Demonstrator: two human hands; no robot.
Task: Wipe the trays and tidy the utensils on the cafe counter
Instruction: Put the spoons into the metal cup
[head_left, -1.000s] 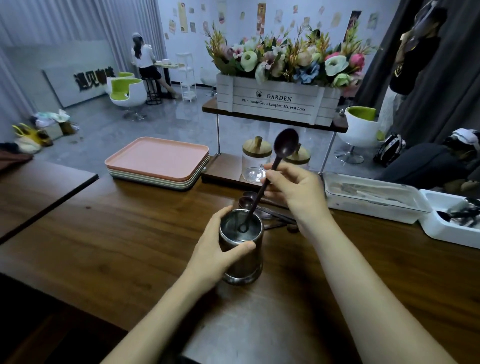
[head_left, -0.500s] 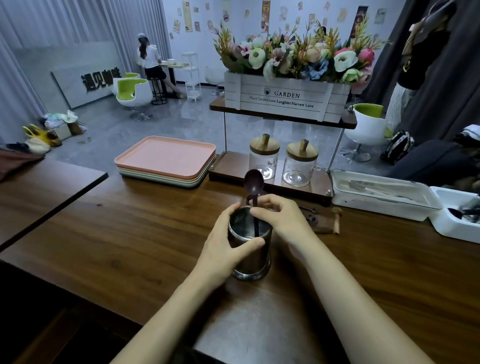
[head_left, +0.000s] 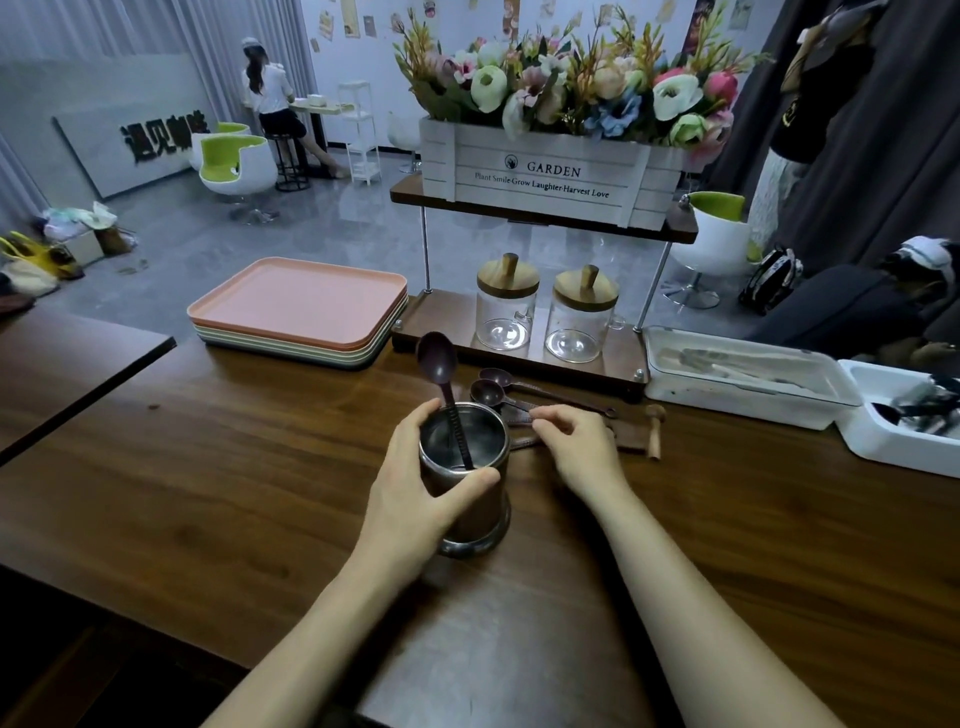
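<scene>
Left grip (head_left: 415, 499) hugging steel cup (head_left: 480, 512). Right grip (head_left: 576, 447) just dropped big spoon (head_left: 439, 364) in, now over small spoons (head_left: 488, 392), I can't tell if pinching. One down.

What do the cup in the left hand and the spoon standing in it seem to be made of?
The cup looks like brushed metal, probably steel: grey sheen, reflective inner wall. The spoon looks like dark matte plastic, perhaps wood: dull purple-brown, no glint.
</scene>
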